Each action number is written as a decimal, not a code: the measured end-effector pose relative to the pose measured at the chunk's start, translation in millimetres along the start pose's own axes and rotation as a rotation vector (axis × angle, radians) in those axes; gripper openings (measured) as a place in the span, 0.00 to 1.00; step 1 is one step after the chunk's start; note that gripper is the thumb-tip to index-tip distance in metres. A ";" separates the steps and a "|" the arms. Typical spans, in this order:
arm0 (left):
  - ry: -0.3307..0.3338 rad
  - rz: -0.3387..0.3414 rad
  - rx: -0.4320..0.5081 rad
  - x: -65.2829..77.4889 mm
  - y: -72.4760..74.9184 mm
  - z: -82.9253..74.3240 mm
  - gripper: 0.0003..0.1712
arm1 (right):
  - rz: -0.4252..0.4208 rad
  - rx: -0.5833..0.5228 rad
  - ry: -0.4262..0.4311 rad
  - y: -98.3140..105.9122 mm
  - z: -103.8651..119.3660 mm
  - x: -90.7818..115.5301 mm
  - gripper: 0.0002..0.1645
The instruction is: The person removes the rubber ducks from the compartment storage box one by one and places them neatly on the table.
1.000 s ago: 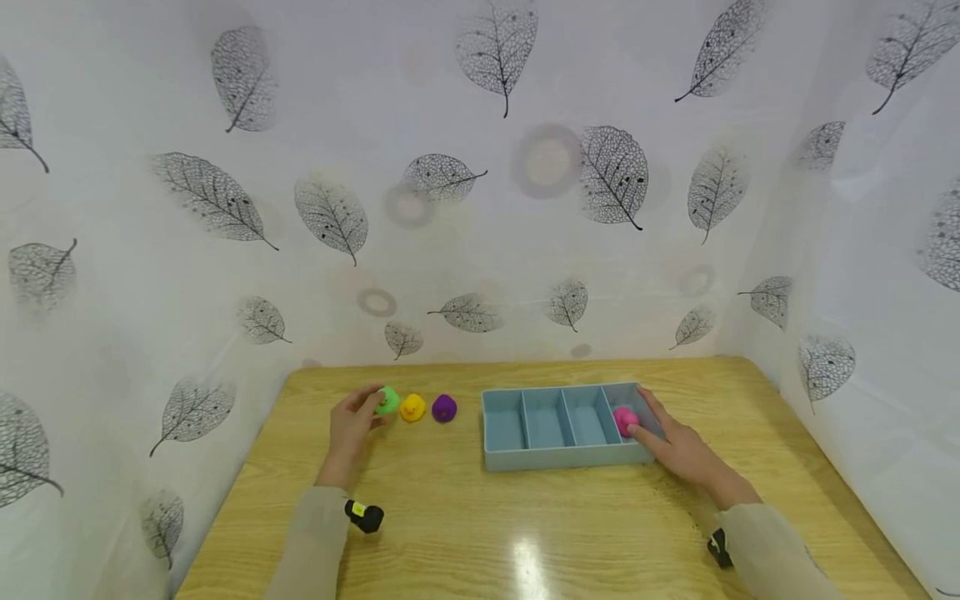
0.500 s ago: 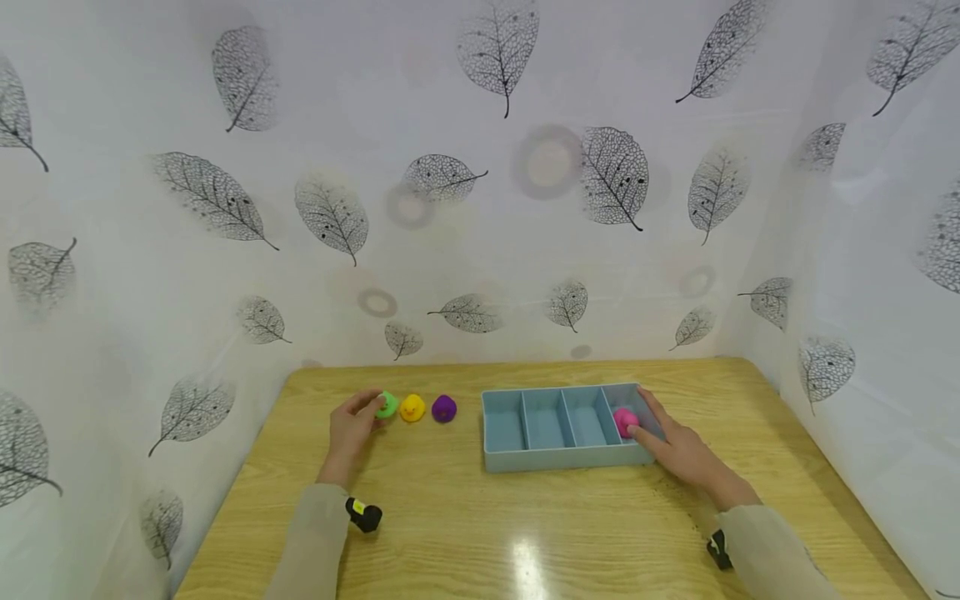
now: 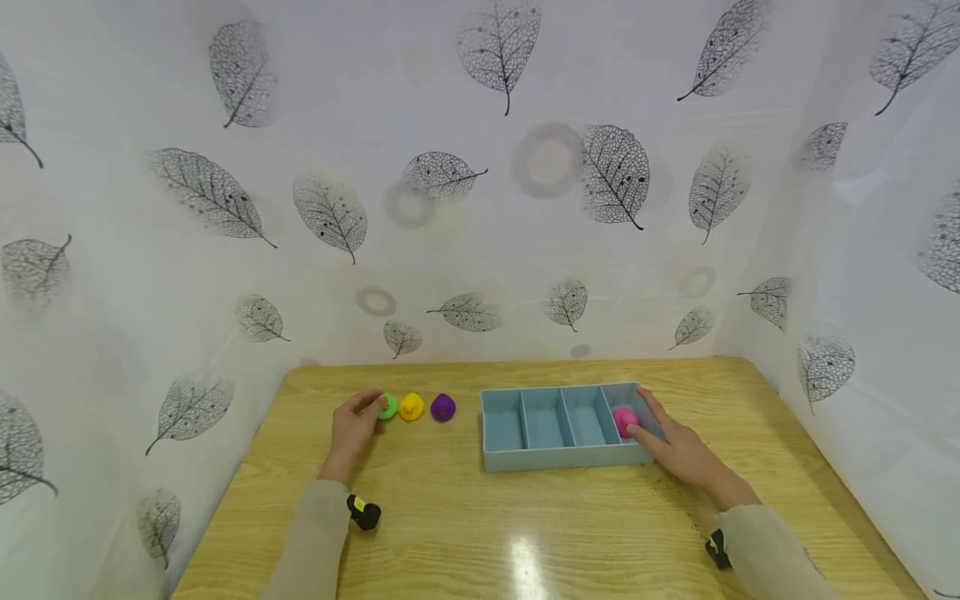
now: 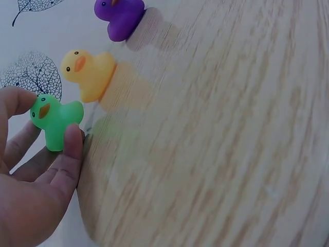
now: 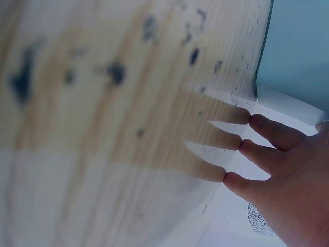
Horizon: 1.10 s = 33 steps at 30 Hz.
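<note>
My left hand (image 3: 352, 429) pinches a small green rubber duck (image 4: 55, 121) between thumb and fingers, at the left end of a row. Beside it stand a yellow rubber duck (image 3: 411, 407) and a purple rubber duck (image 3: 443, 407). My right hand (image 3: 686, 450) grips the right end of a blue-grey tray (image 3: 566, 457) with several compartments. Its thumb reaches over the end compartment, overlapping a pink rubber duck (image 3: 623, 420) inside. In the right wrist view, several fingertips (image 5: 236, 180) of that hand rest on the wood outside the tray.
A light wooden table (image 3: 442, 517) carries everything, with dark specks near the right hand. White cloth (image 3: 480, 250) printed with leaves surrounds it at the back and sides. The tray's other compartments (image 3: 504, 422) stand to the left of the pink duck.
The green duck has come down slightly in my left hand, level with the yellow one. My right hand and the tray hold their place.
</note>
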<state>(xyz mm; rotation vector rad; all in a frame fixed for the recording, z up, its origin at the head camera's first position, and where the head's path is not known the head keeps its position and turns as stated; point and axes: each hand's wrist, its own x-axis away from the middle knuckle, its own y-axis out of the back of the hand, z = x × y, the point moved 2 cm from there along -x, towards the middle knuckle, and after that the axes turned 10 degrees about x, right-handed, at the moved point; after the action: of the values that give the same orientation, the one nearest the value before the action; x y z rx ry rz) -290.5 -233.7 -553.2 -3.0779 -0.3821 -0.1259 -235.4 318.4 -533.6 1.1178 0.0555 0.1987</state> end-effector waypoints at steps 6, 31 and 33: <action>-0.013 0.000 -0.041 -0.2 -0.2 -3.8 0.21 | -0.001 0.001 -0.004 0.5 -1.3 -0.4 0.50; -0.090 -0.005 -0.263 -3.5 0.5 -3.9 0.23 | -0.013 0.004 0.013 -0.8 -4.9 -2.1 0.50; -0.096 -0.004 -0.267 -3.5 0.2 -3.9 0.23 | -0.012 0.002 0.012 -0.5 -4.9 -2.0 0.50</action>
<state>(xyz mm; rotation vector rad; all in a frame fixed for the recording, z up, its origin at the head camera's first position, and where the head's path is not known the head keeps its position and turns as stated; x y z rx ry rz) -294.0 -234.9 -549.6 -3.3560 -0.4069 -0.0308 -238.0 322.2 -536.4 1.1179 0.0731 0.1943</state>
